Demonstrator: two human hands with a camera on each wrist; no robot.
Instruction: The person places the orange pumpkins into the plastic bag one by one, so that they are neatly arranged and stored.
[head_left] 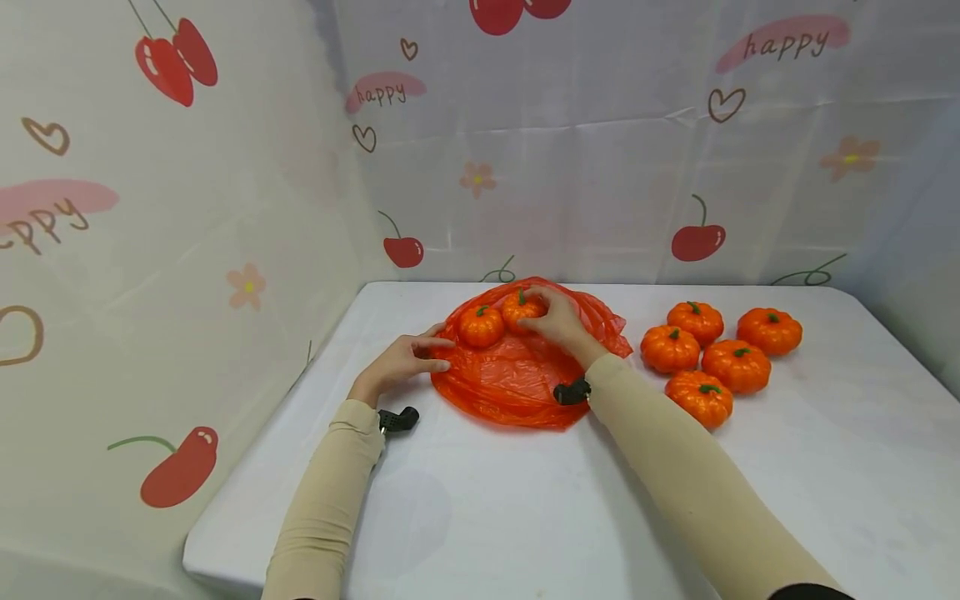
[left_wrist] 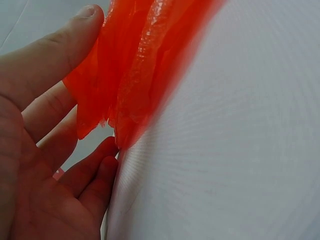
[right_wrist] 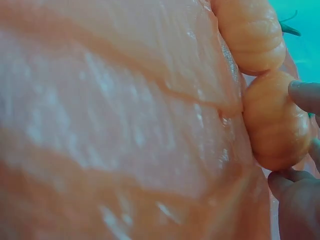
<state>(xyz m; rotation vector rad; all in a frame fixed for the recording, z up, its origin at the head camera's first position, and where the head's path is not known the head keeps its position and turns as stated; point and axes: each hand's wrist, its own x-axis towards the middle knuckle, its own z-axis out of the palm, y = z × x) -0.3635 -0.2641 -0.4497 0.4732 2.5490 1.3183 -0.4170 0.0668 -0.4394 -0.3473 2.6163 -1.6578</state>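
Note:
A red plastic bag (head_left: 510, 383) lies spread on the table with two small orange pumpkins on it. My right hand (head_left: 558, 321) holds the right-hand pumpkin (head_left: 520, 312), thumb on the near side and fingers over the far side. Beside it, touching, sits the other pumpkin (head_left: 481, 327). At the bag's left edge is my left hand (head_left: 401, 362), thumb and fingers spread apart. In the left wrist view, some fingers of that hand (left_wrist: 55, 115) pass behind the bag's crumpled edge (left_wrist: 135, 65). The right wrist view shows fingertips against the held pumpkin (right_wrist: 277, 120).
Several more orange pumpkins (head_left: 737, 367) stand grouped on the white table (head_left: 495, 517), right of the bag. A printed white curtain (head_left: 570, 167) hangs behind the table, and another printed sheet (head_left: 172, 317) hangs along the left side.

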